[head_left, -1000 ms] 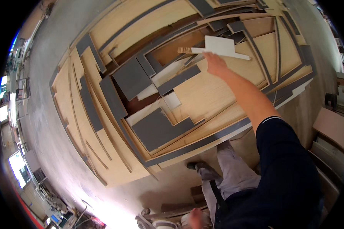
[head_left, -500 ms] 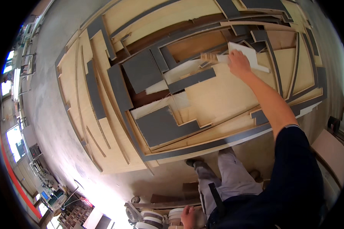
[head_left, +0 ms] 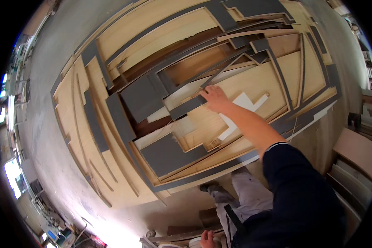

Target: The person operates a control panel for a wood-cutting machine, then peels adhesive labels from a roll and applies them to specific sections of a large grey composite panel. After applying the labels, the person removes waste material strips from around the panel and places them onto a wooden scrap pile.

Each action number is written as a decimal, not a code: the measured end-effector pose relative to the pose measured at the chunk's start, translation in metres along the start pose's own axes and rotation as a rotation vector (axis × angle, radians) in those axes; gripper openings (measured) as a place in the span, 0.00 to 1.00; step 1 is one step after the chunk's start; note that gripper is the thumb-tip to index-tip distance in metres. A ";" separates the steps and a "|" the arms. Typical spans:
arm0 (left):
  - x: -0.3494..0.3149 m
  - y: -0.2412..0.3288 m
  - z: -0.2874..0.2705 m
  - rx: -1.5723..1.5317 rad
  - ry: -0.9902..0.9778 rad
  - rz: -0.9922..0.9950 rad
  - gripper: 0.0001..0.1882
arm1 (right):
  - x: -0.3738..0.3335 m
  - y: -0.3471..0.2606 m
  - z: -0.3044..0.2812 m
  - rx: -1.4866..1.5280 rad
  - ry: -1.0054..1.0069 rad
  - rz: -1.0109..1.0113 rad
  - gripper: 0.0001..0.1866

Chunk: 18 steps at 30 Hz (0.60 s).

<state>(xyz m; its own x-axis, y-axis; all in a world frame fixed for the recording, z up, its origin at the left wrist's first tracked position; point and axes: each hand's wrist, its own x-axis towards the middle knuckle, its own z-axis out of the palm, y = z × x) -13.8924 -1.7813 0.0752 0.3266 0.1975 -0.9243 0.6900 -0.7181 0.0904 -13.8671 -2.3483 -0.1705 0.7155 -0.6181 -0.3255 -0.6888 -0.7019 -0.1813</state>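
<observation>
My right hand (head_left: 215, 98) reaches over a stack of cut boards, its fingers closed round the right end of a dark grey board strip (head_left: 188, 107). Under my forearm a white angular board piece (head_left: 242, 101) lies on pale plywood (head_left: 260, 82), partly hidden by the arm. Left of the strip is a wider grey panel (head_left: 142, 97); a notched grey offcut (head_left: 171, 153) lies nearer me. At the lower edge my left hand (head_left: 207, 239) hangs low with curled fingers, partly cut off by the frame; nothing shows in it.
Long thin wood strips (head_left: 82, 120) lie along the stack's left side. Narrow grey frame-like offcuts (head_left: 279, 74) stretch across its right part. Boards (head_left: 357, 151) lean at the right, and the concrete floor (head_left: 41, 99) surrounds the stack. Rolls (head_left: 169, 245) sit near my left hand.
The white piece has left my right hand and now lies on the plywood. That hand has moved left onto the grey strip's end. The view has shifted slightly.
</observation>
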 end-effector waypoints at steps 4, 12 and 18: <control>-0.012 0.008 0.005 0.068 -0.099 -0.012 0.26 | -0.001 -0.006 0.001 -0.035 -0.171 -0.001 0.26; 0.004 0.014 0.002 0.266 -0.070 0.151 0.27 | -0.024 -0.003 0.018 -0.109 -0.002 0.018 0.24; 0.035 -0.015 -0.009 -0.018 -0.109 0.193 0.28 | -0.024 0.007 0.016 0.042 -0.100 0.000 0.29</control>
<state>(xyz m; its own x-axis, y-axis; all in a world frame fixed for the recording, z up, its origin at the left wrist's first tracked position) -13.8857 -1.7572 0.0445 0.3824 -0.0164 -0.9239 0.6331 -0.7236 0.2749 -13.8907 -2.3328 -0.1794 0.7015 -0.5787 -0.4160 -0.6948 -0.6851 -0.2188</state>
